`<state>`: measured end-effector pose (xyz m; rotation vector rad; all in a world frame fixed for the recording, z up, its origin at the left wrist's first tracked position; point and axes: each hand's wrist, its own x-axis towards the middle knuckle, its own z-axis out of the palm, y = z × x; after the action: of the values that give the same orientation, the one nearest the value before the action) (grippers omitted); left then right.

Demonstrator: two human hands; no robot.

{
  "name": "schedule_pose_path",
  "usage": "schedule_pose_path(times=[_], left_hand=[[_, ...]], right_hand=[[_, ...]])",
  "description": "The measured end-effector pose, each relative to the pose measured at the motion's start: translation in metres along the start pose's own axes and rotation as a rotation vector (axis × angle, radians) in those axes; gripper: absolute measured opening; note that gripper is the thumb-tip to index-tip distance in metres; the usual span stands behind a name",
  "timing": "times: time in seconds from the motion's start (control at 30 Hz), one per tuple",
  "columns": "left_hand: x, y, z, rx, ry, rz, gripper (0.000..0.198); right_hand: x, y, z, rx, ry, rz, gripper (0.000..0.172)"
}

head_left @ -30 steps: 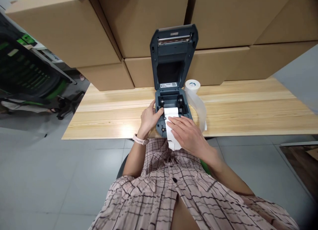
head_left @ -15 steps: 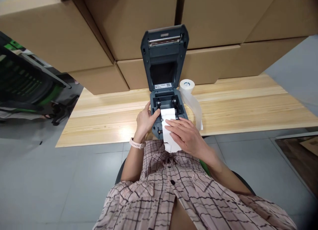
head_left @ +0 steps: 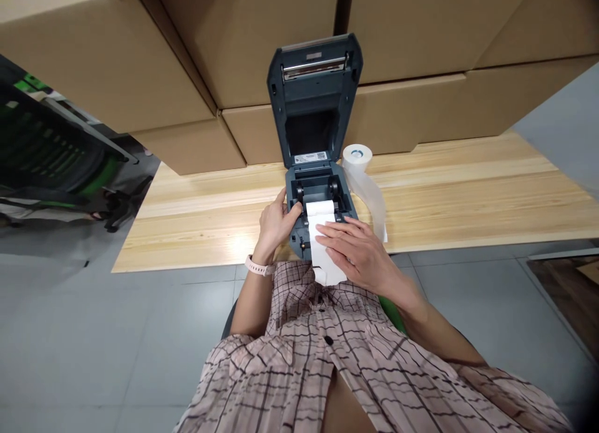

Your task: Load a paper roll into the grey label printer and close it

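A dark grey label printer (head_left: 294,233) stands at the table's front edge with its lid (head_left: 309,99) raised. My left hand (head_left: 277,224) grips the printer's left side, thumb over the rim and fingers down the outside. A strip of white label paper (head_left: 322,233) runs from inside the printer over its front edge, its torn end hanging above my lap. My right hand (head_left: 358,252) lies across this strip, fingers stretched out and resting on it near the printer's right front. Behind that hand, part of the printer's front right corner is hidden.
To the printer's right stands a roll of white labels (head_left: 357,155), its loose tail curving toward the front edge of the wooden table (head_left: 449,196). Stacked cardboard boxes (head_left: 253,46) rise close behind the printer. A dark chair (head_left: 51,146) is at the far left.
The whole view has shifted slightly. Both hands stay in nearly the same place on the printer and the paper strip.
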<state>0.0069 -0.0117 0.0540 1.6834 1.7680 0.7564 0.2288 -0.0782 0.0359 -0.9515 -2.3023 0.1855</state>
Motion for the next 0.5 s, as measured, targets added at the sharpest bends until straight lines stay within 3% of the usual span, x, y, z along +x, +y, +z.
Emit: schedule_pose_path(times=[0.33, 0.43, 0.5], left_hand=[[0.002, -0.004, 0.003, -0.005, 0.019, -0.042, 0.069], [-0.01, -0.006, 0.003, -0.039, 0.07, -0.047, 0.08], [-0.024, -0.007, 0.006, -0.134, 0.088, -0.027, 0.091]], right_hand=[[-0.005, 0.001, 0.003, 0.071, -0.018, 0.019, 0.03], [0.005, 0.009, -0.021, 0.229, -0.02, -0.044, 0.025], [0.026, 0.022, -0.045, 0.289, 0.093, -0.066, 0.024]])
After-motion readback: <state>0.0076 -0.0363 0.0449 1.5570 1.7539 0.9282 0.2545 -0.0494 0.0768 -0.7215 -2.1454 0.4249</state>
